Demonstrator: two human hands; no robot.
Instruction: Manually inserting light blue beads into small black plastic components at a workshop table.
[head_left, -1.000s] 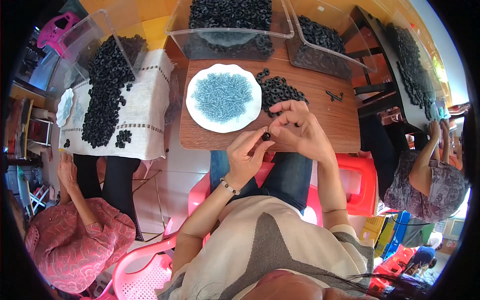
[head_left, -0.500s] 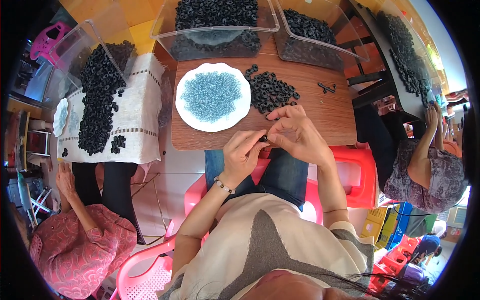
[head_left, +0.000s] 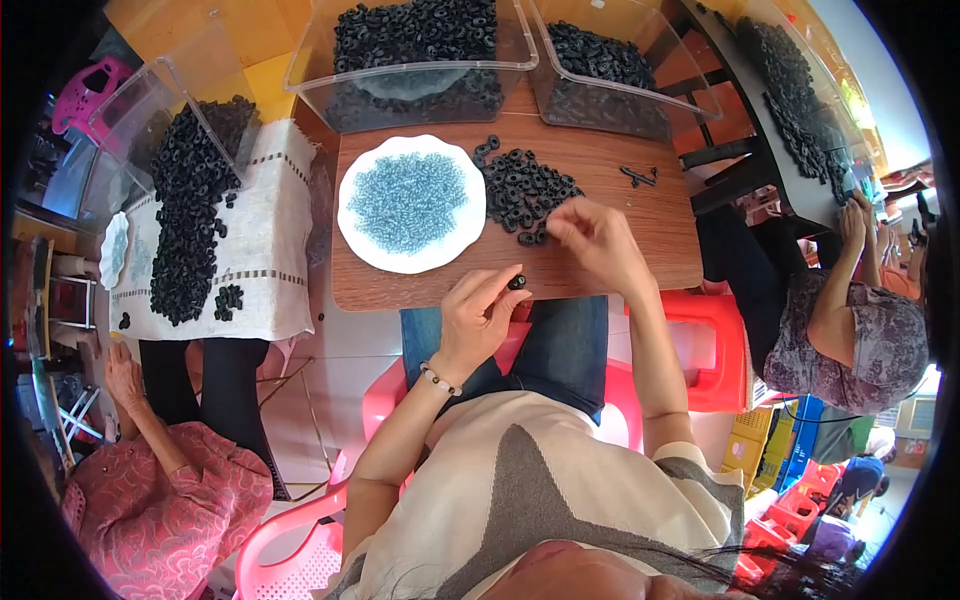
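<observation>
The black ring-shaped piece (head_left: 517, 282) is held just above the near edge of the brown table (head_left: 655, 235), pinched between the thumb and forefinger of our left hand (head_left: 472, 315). Our right hand (head_left: 605, 245) reaches over the tabletop with its fingers bent and their tips at the near edge of a loose pile of black pieces (head_left: 528, 185); the fingertips are partly hidden, so we cannot fairly tell whether they grip one.

To the left of this pile we have a white plate (head_left: 400, 264) with a wavy rim, bearing pale blue, see-through beads (head_left: 410, 203). A small dark branched piece (head_left: 638, 177) lies to the right of the pile. At the far edge we see two clear bins of black pieces, the left bin (head_left: 318, 95) and the right bin (head_left: 600, 118), side by side.

Beyond our table, a white cloth (head_left: 272, 210) on the left bears another black heap (head_left: 185, 235). A co-worker in pink (head_left: 170, 505) sits before it, and another in a dark patterned top (head_left: 880, 350) sits to our right.
</observation>
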